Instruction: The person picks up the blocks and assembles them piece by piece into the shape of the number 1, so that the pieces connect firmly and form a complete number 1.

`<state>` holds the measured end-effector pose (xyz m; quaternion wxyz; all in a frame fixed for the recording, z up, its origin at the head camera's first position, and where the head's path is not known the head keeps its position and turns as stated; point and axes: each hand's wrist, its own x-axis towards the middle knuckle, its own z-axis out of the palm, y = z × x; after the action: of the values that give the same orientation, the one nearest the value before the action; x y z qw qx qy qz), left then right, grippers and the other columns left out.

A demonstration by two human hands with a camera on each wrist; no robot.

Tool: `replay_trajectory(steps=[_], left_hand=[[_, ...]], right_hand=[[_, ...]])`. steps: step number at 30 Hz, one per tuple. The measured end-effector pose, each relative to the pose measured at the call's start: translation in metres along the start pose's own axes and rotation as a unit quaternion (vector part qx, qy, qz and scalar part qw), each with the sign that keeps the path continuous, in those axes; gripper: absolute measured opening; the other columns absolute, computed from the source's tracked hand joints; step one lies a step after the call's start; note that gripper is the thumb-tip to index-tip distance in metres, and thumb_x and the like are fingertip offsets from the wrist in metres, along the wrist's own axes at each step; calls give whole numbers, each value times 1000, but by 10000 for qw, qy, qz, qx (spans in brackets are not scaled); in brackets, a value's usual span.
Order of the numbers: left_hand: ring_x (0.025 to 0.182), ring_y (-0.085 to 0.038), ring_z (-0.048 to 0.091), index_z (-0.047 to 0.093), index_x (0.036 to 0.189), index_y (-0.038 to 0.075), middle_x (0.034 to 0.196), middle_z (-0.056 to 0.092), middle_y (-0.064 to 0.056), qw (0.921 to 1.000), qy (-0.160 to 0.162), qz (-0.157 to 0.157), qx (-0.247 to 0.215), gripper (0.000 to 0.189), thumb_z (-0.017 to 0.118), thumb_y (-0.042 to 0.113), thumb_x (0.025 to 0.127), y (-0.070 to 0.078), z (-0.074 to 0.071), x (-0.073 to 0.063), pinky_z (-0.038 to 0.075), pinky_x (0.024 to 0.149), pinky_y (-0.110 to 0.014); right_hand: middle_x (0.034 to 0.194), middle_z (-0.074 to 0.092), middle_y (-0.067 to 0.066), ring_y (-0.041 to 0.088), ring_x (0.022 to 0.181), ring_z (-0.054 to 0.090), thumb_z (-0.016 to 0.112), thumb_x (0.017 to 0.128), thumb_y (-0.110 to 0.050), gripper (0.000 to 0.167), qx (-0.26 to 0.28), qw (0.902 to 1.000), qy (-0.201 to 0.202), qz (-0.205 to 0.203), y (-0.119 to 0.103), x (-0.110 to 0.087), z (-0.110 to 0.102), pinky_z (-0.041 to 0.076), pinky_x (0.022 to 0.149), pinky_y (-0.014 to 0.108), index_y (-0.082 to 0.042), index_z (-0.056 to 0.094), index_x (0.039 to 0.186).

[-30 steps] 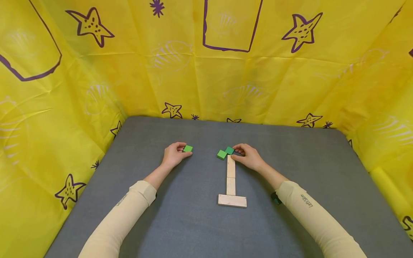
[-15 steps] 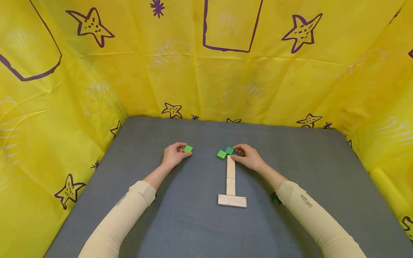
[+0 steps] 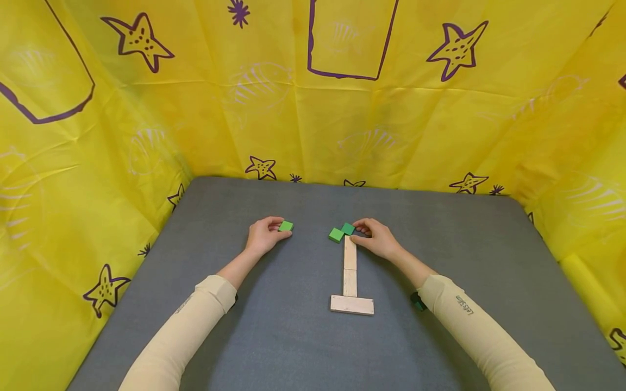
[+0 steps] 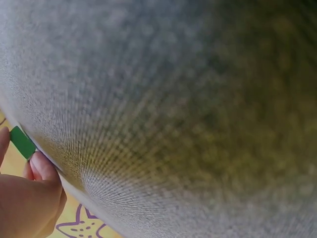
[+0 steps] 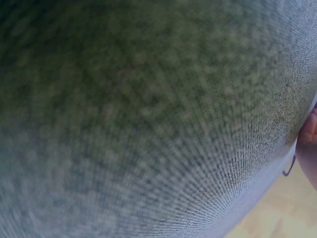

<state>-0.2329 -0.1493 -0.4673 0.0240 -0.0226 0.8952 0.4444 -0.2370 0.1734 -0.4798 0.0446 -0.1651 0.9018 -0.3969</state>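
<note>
A light green square block [image 3: 286, 226] sits between the thumb and fingers of my left hand [image 3: 263, 235], which pinches it on the table's left-middle part. The left wrist view shows this green block [image 4: 23, 143] from the side, between the fingertips. My right hand [image 3: 377, 237] holds a dark green square block [image 3: 348, 228] by its near right side, thumb close to the top end of a pale wooden plank [image 3: 350, 252]. Touching the dark block's left corner is another light green block [image 3: 336, 234]. In the right wrist view only part of the right hand [image 5: 309, 144] shows; its block is hidden.
Below the upper plank a shorter wooden piece [image 3: 349, 282] continues the line, ending at a crosswise plank [image 3: 352, 304]. All lie on a grey table [image 3: 293, 336]. Yellow printed cloth [image 3: 313, 125] hangs behind the table and along both sides.
</note>
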Motion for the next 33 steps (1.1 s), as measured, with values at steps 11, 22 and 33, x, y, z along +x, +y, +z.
replay_trajectory(steps=[11, 22, 33], left_hand=[[103, -24, 64, 66, 122, 4, 116, 68, -12, 9999, 48, 104, -120, 49, 82, 23, 80, -1, 6, 0, 52, 88, -38], [100, -22, 65, 68, 120, 6, 110, 70, -10, 9996, 22, 232, -185, 49, 83, 26, 78, 9, 11, -5, 53, 86, -36], [96, -22, 66, 69, 118, 6, 105, 71, -9, 9986, -78, 402, -330, 47, 84, 23, 77, 23, 20, -12, 54, 83, -34]], right_hand=[[110, 61, 14, 28, 103, 56, 73, 88, -22, 38, 55, 10000, -7, 35, -2, -2, 0, 48, 93, 44, -1, 63, 119], [109, 61, 13, 27, 103, 56, 74, 88, -21, 38, 72, 10000, 19, 6, -2, -1, 0, 48, 92, 44, -1, 63, 118], [109, 61, 13, 27, 102, 57, 73, 88, -22, 38, -5, 10000, 52, -28, 0, -1, 1, 48, 91, 43, -2, 63, 119]])
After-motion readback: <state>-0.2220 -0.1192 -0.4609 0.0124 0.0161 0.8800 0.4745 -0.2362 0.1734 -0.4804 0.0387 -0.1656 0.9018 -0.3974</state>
